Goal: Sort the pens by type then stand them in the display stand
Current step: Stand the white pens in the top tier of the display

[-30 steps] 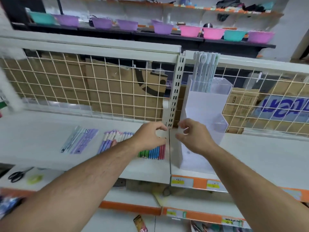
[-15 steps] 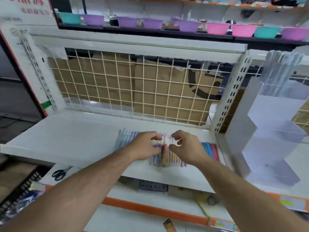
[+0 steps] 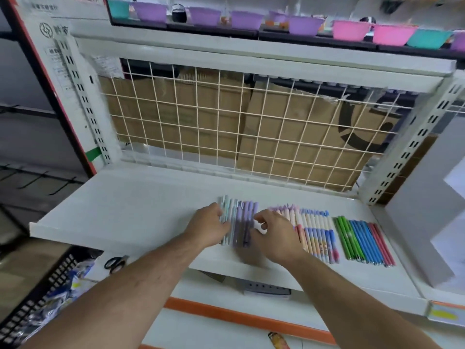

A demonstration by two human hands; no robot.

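Three rows of pens lie on the white shelf (image 3: 130, 205). The left row of pale green and purple pens (image 3: 240, 222) sits between my hands. My left hand (image 3: 208, 226) presses against its left side, fingers on the pens. My right hand (image 3: 275, 235) hovers at its right side with curled fingers, and whether it touches the pens I cannot tell. To the right lie white, pink and blue pens (image 3: 318, 235), then thin green, blue and red pens (image 3: 363, 241). Part of the clear display stand (image 3: 425, 210) shows at the right edge.
A wire grid (image 3: 239, 127) backs the shelf, with cardboard behind it. Scissors (image 3: 115, 263) lie on the lower shelf at left, beside a black crate (image 3: 37, 298). Coloured bowls (image 3: 352, 31) line the top shelf. A slotted upright (image 3: 402, 157) separates the shelf from the stand.
The view has swung left, away from the display stand. Both hands moved from the stand, across the middle row of pens, to the leftmost green and purple row.
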